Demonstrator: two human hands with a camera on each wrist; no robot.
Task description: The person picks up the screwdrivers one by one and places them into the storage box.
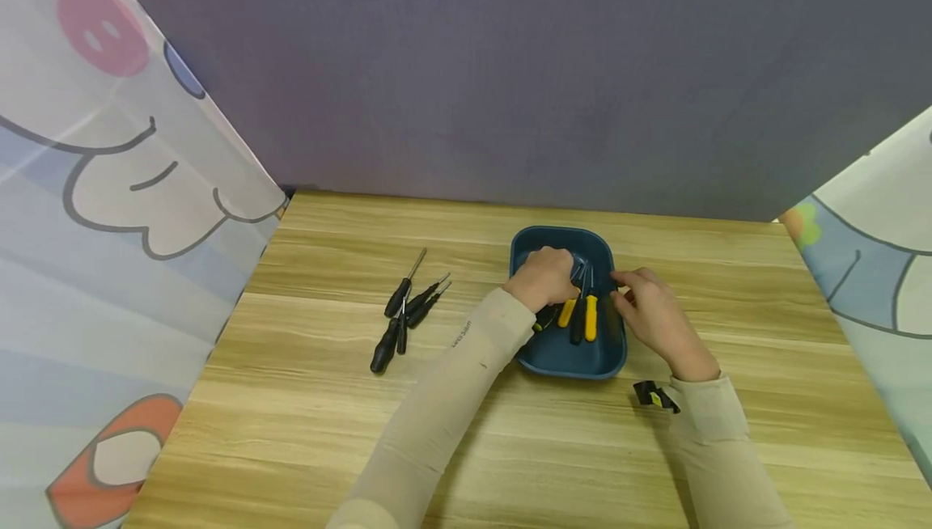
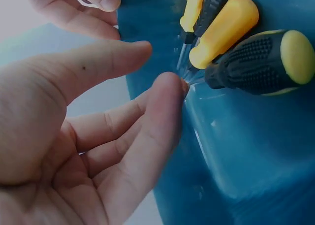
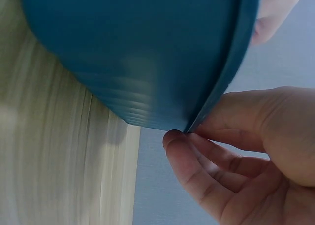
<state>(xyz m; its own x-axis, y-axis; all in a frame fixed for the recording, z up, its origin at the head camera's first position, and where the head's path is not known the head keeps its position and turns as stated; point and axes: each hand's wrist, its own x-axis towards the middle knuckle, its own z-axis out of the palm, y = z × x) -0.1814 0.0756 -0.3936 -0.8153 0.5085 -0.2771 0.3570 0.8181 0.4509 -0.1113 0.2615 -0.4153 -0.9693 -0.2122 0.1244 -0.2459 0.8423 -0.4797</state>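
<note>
A dark blue plastic bin (image 1: pixel 568 362) stands on the wooden table. Inside it lie several screwdrivers, among them a yellow-handled screwdriver (image 1: pixel 591 322), a black-handled one (image 1: pixel 578 323) and a thick black-and-yellow one (image 2: pixel 256 62). My left hand (image 1: pixel 542 278) reaches into the bin from above. In the left wrist view its thumb and fingers are apart, and a fingertip is close to the metal shafts; whether it touches them I cannot tell. At the bin's right side, my right hand (image 3: pixel 241 146) pinches the rim between thumb and fingers.
Left of the bin, several black-handled screwdrivers (image 1: pixel 403 311) lie in a loose group on the table (image 1: pixel 291 432). A grey panel (image 1: pixel 510 92) rises behind the table's far edge. Cartoon-printed curtains (image 1: pixel 95 189) hang at the sides. A small black-and-yellow object (image 1: pixel 655 396) is by the right wrist.
</note>
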